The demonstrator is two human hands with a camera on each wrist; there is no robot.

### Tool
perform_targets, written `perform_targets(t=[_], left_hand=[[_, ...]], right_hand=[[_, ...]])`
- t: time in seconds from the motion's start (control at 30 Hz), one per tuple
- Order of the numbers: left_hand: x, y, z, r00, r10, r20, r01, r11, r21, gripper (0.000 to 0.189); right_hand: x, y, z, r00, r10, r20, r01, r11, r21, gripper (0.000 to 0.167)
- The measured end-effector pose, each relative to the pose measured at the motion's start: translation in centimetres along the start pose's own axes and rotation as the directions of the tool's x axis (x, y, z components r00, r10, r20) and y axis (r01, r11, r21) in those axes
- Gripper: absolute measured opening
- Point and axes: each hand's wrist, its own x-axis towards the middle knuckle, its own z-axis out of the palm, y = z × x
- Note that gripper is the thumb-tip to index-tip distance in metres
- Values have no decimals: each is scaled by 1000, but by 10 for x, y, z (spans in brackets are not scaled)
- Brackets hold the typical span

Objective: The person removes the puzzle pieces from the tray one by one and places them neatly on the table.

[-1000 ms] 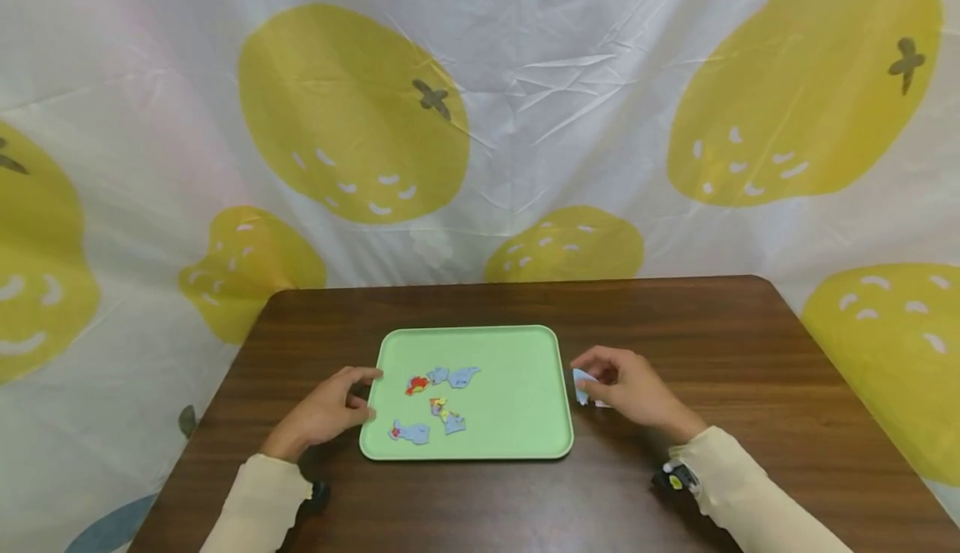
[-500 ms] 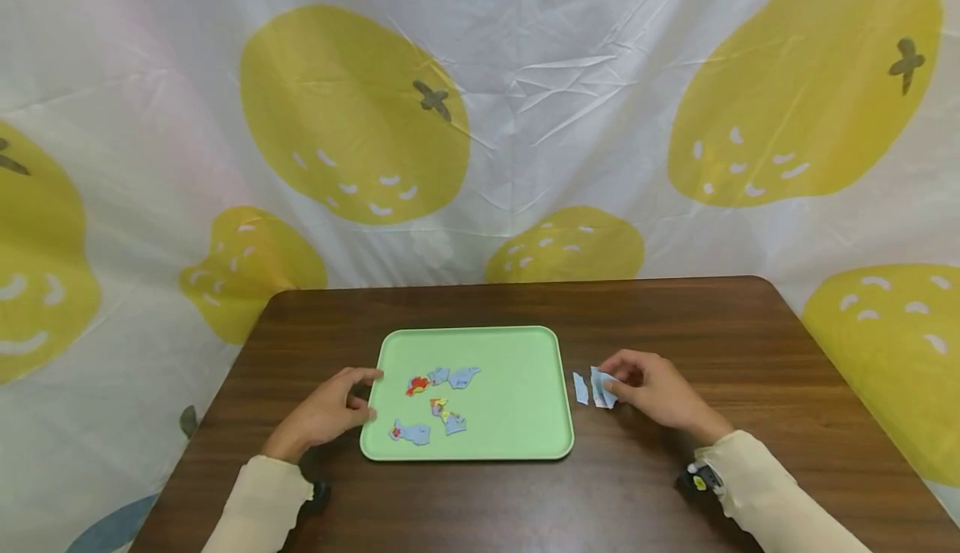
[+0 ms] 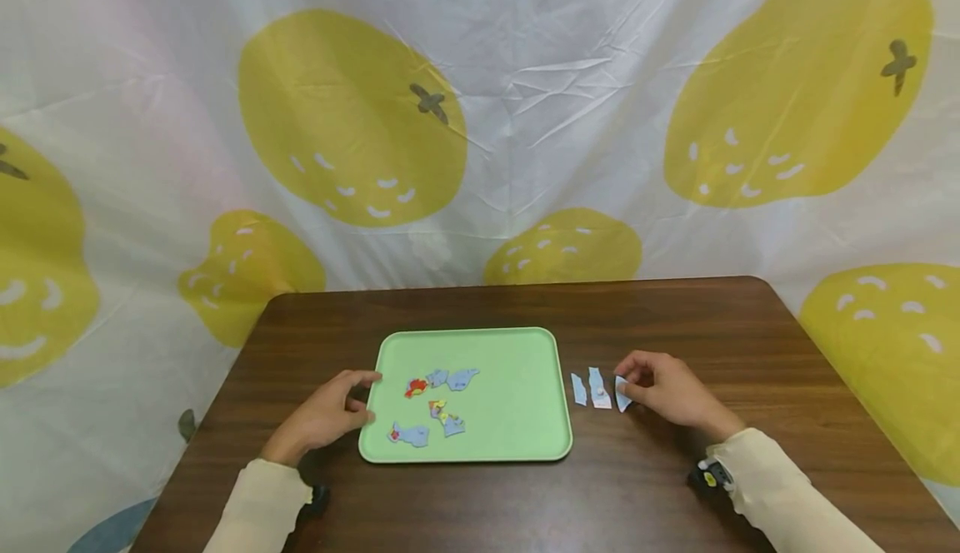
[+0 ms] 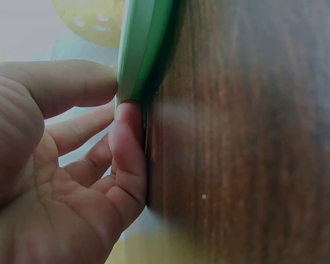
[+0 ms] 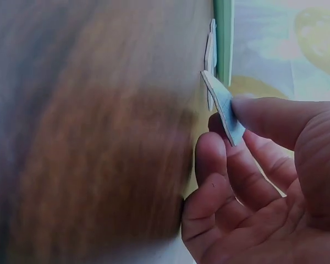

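Sleeves (image 3: 255, 495): cream, nearest; a dark wrist device (image 3: 710, 476) at the right cuff.
Left hand (image 3: 326, 411): grip relaxed, thumb and fingers spaced apart, resting against the tray's left rim.
Right hand (image 3: 667, 386): grip pinching the pale-blue piece (image 3: 622, 395) between thumb and fingers.
Pale-blue piece: right of the tray, at the end of a row; long axis roughly near-to-far, narrow end toward the wearer. Tilted in the right wrist view; contact with worktop (image 3: 480, 511) unclear.
Middle piece (image 3: 598, 388): flat, long axis near-to-far, wider reddish end nearest the wearer.
Slim piece (image 3: 579, 389): flat, just beside the tray, far end leaning left.
Tray (image 3: 517, 395): light green, long side across; colored scraps (image 3: 408, 435) scattered on its left half.
Print: faint marks on some pieces, too small to read.
Change: half a second ago the pinched piece overlapped the middle one; now shifted right, clear of it. Left hand unmoved.
Backdrop (image 3: 517, 120): whitish cloth, big yellow fruit shapes, beyond the worktop.
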Motion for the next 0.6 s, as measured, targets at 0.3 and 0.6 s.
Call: perform_targets(t=[0.3,0.6], left_hand=[[0,-1,0,1000,-4,3,4,1000,-13,59],[1,-4,1,1000,15,0,-15,1000,-7,57]], right_hand=[[4,1,-3,1000,14,15,-14,999,-38,10],[6,2,-2,1000,5,-17,-7,997,-74,17]])
